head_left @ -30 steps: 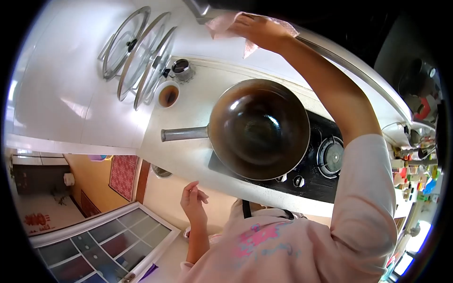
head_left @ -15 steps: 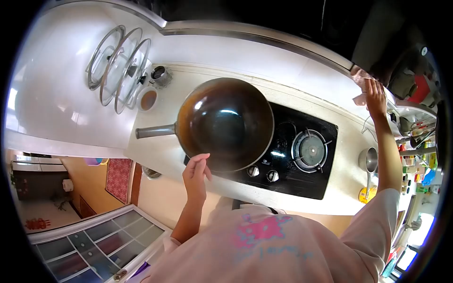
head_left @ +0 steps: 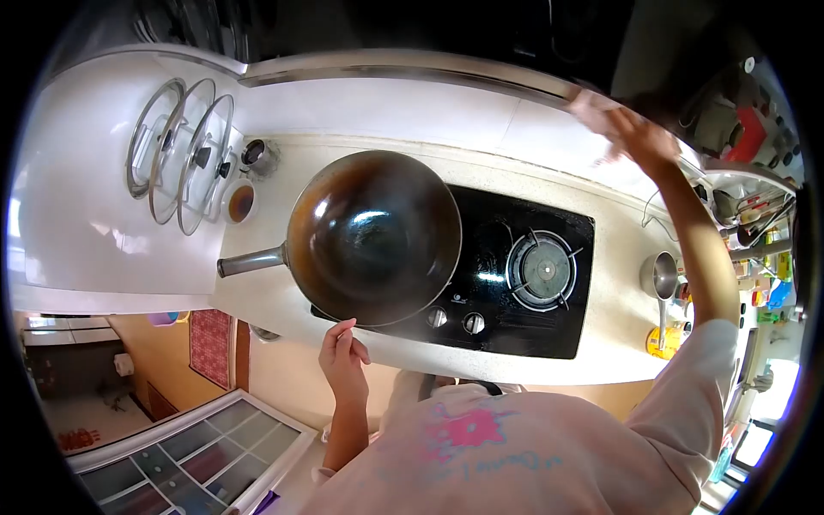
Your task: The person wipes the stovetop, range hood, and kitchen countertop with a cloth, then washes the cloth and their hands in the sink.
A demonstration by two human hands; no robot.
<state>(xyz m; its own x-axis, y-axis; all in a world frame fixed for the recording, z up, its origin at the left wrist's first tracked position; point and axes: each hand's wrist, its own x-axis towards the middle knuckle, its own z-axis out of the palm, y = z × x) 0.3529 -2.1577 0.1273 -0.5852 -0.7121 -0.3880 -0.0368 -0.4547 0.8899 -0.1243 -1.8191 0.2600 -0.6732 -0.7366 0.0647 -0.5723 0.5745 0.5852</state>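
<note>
My right hand (head_left: 644,142) is up at the far right, pressing a pale pinkish cloth (head_left: 596,117) against the lower metal edge (head_left: 463,75) of the dark unit above the stove. Motion smears both hand and cloth. Low in front of the wok (head_left: 373,249), my left hand (head_left: 345,360) is raised with nothing in it, its fingers loosely bent and partly apart. Its fingertips come close to the wok's near rim; whether they touch I cannot tell. The wok sits over the left side of the black gas stove (head_left: 532,326), handle pointing left.
Several glass lids (head_left: 206,163) hang on the left wall. Below them stand a small bowl of brown liquid (head_left: 240,202) and a dark cup (head_left: 257,156). A small saucepan (head_left: 659,275) and racked utensils (head_left: 747,215) are at the right. A paned door (head_left: 189,455) is at lower left.
My right hand and the cloth have moved left along the metal edge. My left hand stays near the wok, now slightly lower. The whole view has shifted a little.
</note>
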